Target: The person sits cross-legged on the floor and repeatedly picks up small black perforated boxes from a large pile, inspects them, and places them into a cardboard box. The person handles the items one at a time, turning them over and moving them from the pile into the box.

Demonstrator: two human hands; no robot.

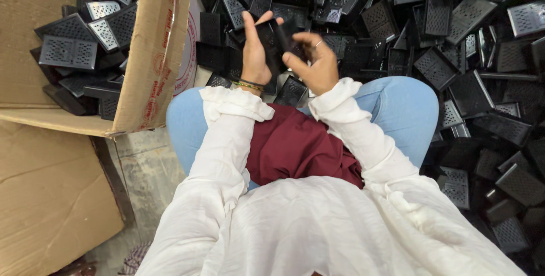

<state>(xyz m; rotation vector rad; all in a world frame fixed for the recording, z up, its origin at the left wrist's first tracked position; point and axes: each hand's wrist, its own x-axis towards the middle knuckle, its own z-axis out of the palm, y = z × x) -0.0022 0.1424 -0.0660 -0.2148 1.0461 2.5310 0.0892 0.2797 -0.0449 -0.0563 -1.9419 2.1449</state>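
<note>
We hold our left hand [255,54] raised upright in front of us, thumb and forefinger spread, its fingers grasping a flat black perforated plastic piece [271,33] from the left edge. Our right hand [315,63] is turned palm inward beside it, fingers curled and pinching the same piece from the right. Both forearms in white sleeves [352,134] angle inward above our knees. The piece sits between our two hands, above a heap of like black pieces [471,88] on the floor. A cardboard box [153,54] holding more stands to the left.
</note>
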